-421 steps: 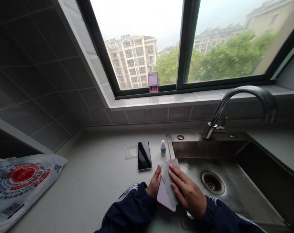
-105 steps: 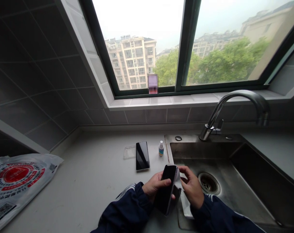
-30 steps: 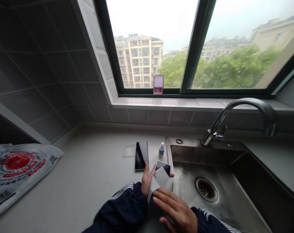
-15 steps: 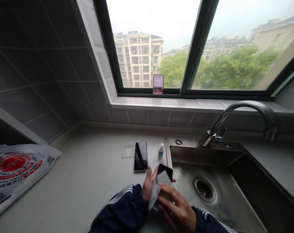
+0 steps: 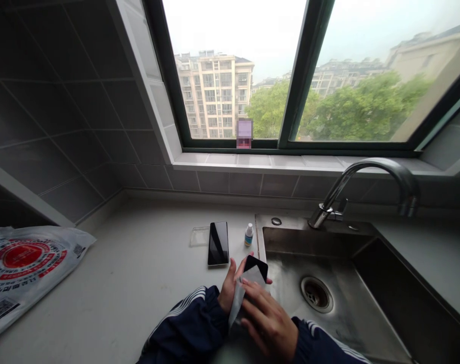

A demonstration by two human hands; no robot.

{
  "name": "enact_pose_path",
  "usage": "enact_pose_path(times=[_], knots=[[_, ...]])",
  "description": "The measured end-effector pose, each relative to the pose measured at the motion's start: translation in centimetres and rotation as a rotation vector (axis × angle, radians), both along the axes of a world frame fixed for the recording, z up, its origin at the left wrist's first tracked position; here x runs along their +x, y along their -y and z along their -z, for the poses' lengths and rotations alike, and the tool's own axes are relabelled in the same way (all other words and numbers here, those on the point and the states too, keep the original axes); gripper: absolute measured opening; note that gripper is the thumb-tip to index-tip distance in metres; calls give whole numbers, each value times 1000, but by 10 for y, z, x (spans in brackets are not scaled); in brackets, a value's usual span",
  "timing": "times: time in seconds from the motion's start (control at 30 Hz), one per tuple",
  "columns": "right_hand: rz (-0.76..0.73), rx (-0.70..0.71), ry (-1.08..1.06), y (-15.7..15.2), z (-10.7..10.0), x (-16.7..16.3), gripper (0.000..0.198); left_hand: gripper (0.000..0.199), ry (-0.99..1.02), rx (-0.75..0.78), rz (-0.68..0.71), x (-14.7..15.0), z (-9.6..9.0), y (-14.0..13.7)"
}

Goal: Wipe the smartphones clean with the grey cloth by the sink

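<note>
My left hand [image 5: 228,288] is closed around a black smartphone [image 5: 261,269], holding it from below near the sink's left edge. A light grey cleaning cloth [image 5: 235,305] covers most of the phone's face, leaving its top corner bare. With its fingers bent over the cloth, my right hand [image 5: 270,316] presses it against the phone. A second smartphone [image 5: 218,244] lies dark-screened on the counter beyond my left hand. Close by stands a small white-capped bottle [image 5: 248,235] with a blue and yellow label.
A clear phone case [image 5: 198,237] lies beside the second phone on the white counter [image 5: 139,283]. To the right is a steel sink [image 5: 286,237] with a curved faucet [image 5: 328,194]. A printed plastic bag [image 5: 33,268] lies at the left. A window is behind.
My right hand and the cloth have shifted slightly on the phone. The whole view has moved a little; the things on the counter stay in place.
</note>
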State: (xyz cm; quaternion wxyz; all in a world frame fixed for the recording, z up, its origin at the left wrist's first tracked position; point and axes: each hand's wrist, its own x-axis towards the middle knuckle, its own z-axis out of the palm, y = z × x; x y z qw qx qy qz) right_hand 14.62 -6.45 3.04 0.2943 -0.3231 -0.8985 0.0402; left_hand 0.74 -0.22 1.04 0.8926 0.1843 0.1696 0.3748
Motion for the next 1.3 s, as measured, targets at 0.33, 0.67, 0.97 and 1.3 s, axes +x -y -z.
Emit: enact_pose_path(times=[0.33, 0.67, 0.97, 1.3], knots=[[-8, -56, 108, -2, 3, -1, 56, 89, 49, -39, -48, 0, 11, -1], [-23, -85, 190, -1, 5, -2, 55, 89, -25, -31, -118, -1, 1, 7], [53, -80, 150, -14, 10, 8, 63, 81, 81, 142, -135, -1, 9, 15], [78, -101, 64, -22, 17, 6, 62, 61, 151, 219, -127, -2, 14, 14]])
